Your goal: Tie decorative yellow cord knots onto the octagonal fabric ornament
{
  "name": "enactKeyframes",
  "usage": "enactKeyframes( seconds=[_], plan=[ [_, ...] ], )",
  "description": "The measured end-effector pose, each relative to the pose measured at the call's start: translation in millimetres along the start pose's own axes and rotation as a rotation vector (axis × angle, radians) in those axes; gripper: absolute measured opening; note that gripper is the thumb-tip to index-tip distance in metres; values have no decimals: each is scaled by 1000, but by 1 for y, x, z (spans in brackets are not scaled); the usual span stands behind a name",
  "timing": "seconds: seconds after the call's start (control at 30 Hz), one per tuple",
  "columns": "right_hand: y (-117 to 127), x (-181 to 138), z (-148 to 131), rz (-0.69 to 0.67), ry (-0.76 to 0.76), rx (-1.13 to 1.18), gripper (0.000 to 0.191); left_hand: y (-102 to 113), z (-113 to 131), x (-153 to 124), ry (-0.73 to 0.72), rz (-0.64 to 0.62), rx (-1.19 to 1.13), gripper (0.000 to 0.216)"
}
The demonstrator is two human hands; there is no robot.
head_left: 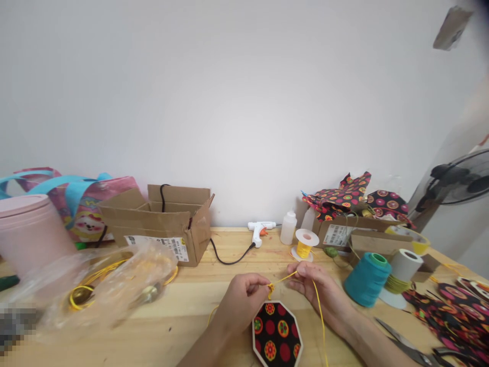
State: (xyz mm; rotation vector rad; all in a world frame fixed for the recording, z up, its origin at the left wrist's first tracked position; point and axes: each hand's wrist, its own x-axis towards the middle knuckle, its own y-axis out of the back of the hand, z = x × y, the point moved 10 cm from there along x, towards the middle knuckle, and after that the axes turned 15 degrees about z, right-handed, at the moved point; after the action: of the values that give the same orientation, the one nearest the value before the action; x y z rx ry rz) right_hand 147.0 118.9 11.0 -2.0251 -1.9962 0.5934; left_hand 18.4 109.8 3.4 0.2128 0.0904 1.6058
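An octagonal plaque (pixel 277 334), covered in black fabric with red and orange flower prints and edged in pale trim, is at the near edge of the view. Just above its top edge is a small yellow knot (pixel 271 289). My left hand (pixel 246 295) pinches the cord at this knot, fingers closed. To the right, my right hand (pixel 315 283) grips the yellow cord (pixel 320 306) between thumb and fingers. One stretch of cord runs taut between the hands, and its free length drops from my right hand toward the bottom of the view.
A white glue gun (pixel 257 232), a bottle (pixel 288 228) and a yellow cord spool (pixel 304 245) stand behind. Right are a teal thread cone (pixel 368 280), scissors (pixel 408 346) and fabric scraps (pixel 446 316). Left are a cardboard box (pixel 160 224) and a plastic bag (pixel 126 285).
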Motion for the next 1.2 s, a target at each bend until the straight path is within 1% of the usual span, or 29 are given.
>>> enactKeyframes(
  seconds=[0.43, 0.83, 1.07, 1.2],
  plan=[
    [-18, -11, -1, -166, 23, -30, 13, 1, 7, 0, -71, -1, 42, 24],
    [-18, -9, 8, -175, -15, -48, 13, 5, 5, 4, -67, 47, 112, 28],
    [-19, -10, 5, -182, -4, -62, 13, 6, 7, 4, -66, 73, 126, 30],
    [-18, -9, 4, -168, -13, -33, 13, 6, 4, 4, -68, 62, 135, 29]
  ],
)
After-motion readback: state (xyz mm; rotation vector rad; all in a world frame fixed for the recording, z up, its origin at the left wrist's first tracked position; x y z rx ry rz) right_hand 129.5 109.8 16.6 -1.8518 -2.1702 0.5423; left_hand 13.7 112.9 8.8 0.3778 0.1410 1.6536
